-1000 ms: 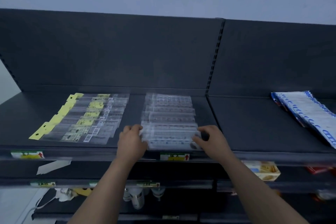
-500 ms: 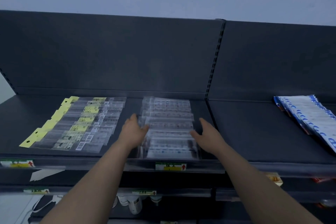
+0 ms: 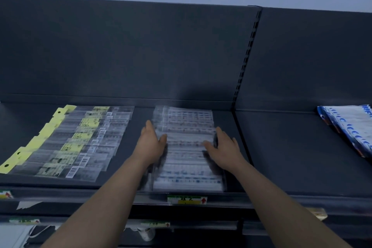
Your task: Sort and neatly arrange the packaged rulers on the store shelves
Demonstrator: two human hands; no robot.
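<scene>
Left hand (image 3: pixel 152 144) and right hand (image 3: pixel 223 149), fingers straight, flank the clear ruler packs (image 3: pixel 187 175) mid-column, touching both ends. Packs lie crosswise, rowed from the shelf (image 3: pixel 281 157) front edge rearward.

You won't get readable text here. The shelf-edge price tag (image 3: pixel 187 200) shows a red up-arrow, characters blurred. Barcodes on the yellow-labelled ruler packs (image 3: pixel 80 148) and blue print on the right-hand packs (image 3: pixel 350 127) are illegible.
</scene>
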